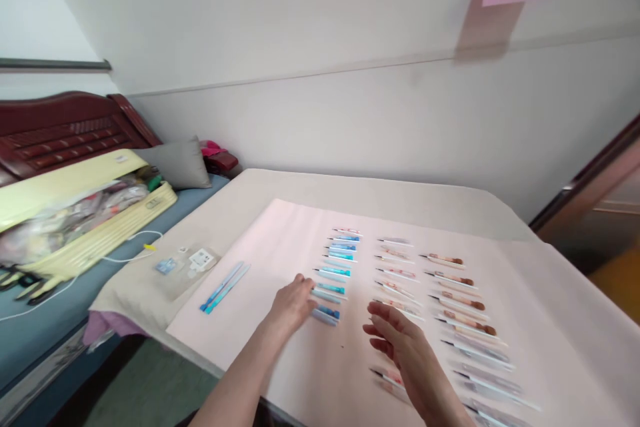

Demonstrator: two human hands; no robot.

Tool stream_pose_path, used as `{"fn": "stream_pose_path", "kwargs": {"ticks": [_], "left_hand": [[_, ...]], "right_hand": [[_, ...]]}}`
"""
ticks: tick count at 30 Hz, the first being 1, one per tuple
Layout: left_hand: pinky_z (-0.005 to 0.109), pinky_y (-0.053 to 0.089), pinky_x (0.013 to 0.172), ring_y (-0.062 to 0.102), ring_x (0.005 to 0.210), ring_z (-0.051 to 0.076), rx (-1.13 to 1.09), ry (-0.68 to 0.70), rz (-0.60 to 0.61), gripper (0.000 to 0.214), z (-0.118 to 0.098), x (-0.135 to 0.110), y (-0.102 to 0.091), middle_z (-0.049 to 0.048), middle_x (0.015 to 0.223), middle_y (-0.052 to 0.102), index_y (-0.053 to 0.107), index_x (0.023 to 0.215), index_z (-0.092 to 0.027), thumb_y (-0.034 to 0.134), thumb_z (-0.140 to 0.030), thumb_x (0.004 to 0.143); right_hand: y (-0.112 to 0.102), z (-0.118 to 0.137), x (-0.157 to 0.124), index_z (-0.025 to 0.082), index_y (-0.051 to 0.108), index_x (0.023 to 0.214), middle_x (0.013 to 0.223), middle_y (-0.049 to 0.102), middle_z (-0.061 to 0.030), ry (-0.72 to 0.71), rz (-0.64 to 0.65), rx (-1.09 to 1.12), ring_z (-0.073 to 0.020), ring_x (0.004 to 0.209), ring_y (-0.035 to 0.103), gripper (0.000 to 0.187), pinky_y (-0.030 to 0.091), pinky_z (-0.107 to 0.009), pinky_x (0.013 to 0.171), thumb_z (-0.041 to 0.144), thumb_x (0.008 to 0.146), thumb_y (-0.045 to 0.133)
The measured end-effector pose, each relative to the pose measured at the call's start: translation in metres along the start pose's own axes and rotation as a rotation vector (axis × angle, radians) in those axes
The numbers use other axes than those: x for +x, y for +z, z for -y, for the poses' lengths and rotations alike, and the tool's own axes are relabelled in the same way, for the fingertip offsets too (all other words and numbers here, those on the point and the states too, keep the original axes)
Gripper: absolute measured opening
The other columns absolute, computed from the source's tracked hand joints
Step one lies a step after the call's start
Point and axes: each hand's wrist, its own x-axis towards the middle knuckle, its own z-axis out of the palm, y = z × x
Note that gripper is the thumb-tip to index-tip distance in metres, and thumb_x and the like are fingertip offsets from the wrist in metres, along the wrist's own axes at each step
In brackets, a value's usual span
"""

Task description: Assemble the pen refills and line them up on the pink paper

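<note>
My left hand (296,301) is closed, its fingertips at the tip end of a teal pen (330,289) in a column of blue and teal pens. Just below it lies a dark blue pen (326,314). My right hand (397,340) hovers over the paper with fingers apart and slightly bent, holding nothing visible. It is between a red-patterned pen (393,377) below and a middle column of pale and pink-patterned pens (395,273) above. Further right runs a column of brown-patterned pens (460,301), with grey-white pens (493,380) at its lower end.
The pens lie on a pale pink sheet (280,233) spread over a table (425,190). Two more blue pens (225,288) lie apart at left, near a clear plastic bag (193,270). An open pale-yellow case (115,227) rests on a bed at left. A wall stands behind.
</note>
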Motion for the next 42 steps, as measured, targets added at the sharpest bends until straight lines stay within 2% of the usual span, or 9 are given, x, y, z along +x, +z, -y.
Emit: {"fn": "stream_pose_path", "kwargs": {"ticks": [4,8,15,19,23,28,33,37,42], "left_hand": [[0.028,0.039,0.080,0.051,0.105,0.021,0.110,-0.291,-0.179,0.023,0.042,0.000,-0.028,0.0074,0.107,0.054,0.053,0.102,-0.021,0.043,-0.025,0.081],[0.035,0.040,0.080,0.051,0.104,0.026,0.123,-0.551,-0.219,0.027,0.086,-0.006,-0.037,0.0143,0.107,0.055,0.052,0.104,-0.015,0.036,-0.017,0.082],[0.044,0.038,0.082,0.054,0.102,0.034,-0.039,-0.676,-0.197,0.023,0.113,-0.005,-0.037,0.0218,0.102,0.059,0.056,0.094,-0.010,0.040,-0.023,0.082],[0.035,0.042,0.075,0.059,0.093,0.028,-0.256,-0.571,-0.142,0.010,0.090,0.006,-0.037,0.0153,0.086,0.063,0.056,0.075,-0.014,0.052,-0.023,0.074],[0.024,0.043,0.060,0.061,0.068,0.016,-0.568,-0.340,-0.001,0.013,0.033,0.015,-0.019,0.0031,0.069,0.062,0.055,0.077,-0.018,0.053,-0.030,0.073],[0.022,0.039,0.053,0.055,0.056,0.011,-1.419,-0.134,0.276,0.019,-0.031,0.013,0.011,0.0007,0.060,0.057,0.052,0.073,-0.016,0.065,-0.027,0.063],[0.025,0.041,0.056,0.059,0.060,0.014,-1.460,-0.105,0.238,0.020,-0.042,0.004,0.013,0.0028,0.066,0.060,0.056,0.074,-0.015,0.067,-0.029,0.065],[0.026,0.043,0.064,0.060,0.070,0.014,-1.577,-0.085,0.248,0.020,-0.045,-0.004,0.008,0.0055,0.078,0.063,0.060,0.081,-0.015,0.068,-0.025,0.066],[0.031,0.045,0.076,0.060,0.088,0.019,-1.819,-0.067,0.201,0.030,-0.051,-0.008,0.005,0.0107,0.093,0.065,0.059,0.099,-0.015,0.065,-0.025,0.071]], "right_hand": [[-0.002,-0.005,0.002,0.018,0.059,0.107,0.112,0.061,-0.0087,0.016,0.026,0.000,-0.0251,0.098,0.061,0.042,0.048,-0.036,0.083,0.043,0.073,0.062],[-0.004,-0.011,0.004,0.019,0.059,0.107,0.109,0.063,-0.0082,0.030,0.047,-0.020,-0.0249,0.099,0.060,0.043,0.047,-0.036,0.084,0.046,0.074,0.061],[-0.001,-0.009,0.003,0.019,0.062,0.101,0.106,0.064,-0.0071,0.024,0.065,-0.041,-0.0227,0.096,0.061,0.038,0.047,-0.033,0.080,0.045,0.073,0.061],[0.005,-0.005,0.000,0.019,0.066,0.092,0.096,0.066,-0.0061,-0.007,0.069,-0.051,-0.0206,0.087,0.063,0.030,0.048,-0.031,0.074,0.041,0.072,0.061],[0.014,-0.003,-0.003,0.018,0.067,0.086,0.091,0.066,-0.0061,-0.024,0.102,-0.075,-0.0200,0.083,0.063,0.027,0.047,-0.031,0.072,0.041,0.072,0.060],[0.025,-0.004,-0.009,0.017,0.063,0.089,0.088,0.065,-0.0062,0.020,0.214,0.107,-0.0156,0.074,0.061,0.035,0.045,-0.026,0.065,0.048,0.074,0.059],[0.030,-0.012,-0.010,0.014,0.059,0.085,0.058,0.051,0.0033,0.052,0.267,0.250,-0.0031,0.038,0.035,0.039,0.022,-0.019,0.040,0.052,0.078,0.053],[0.032,-0.016,-0.007,0.014,0.056,0.077,0.047,0.035,0.0092,0.060,0.292,0.270,-0.0011,0.036,0.019,0.031,0.012,-0.019,0.038,0.045,0.079,0.054],[0.035,-0.013,-0.008,0.016,0.053,0.072,0.043,0.031,0.0106,0.048,0.297,0.214,-0.0014,0.036,0.014,0.029,0.008,-0.020,0.038,0.044,0.078,0.054]]}}
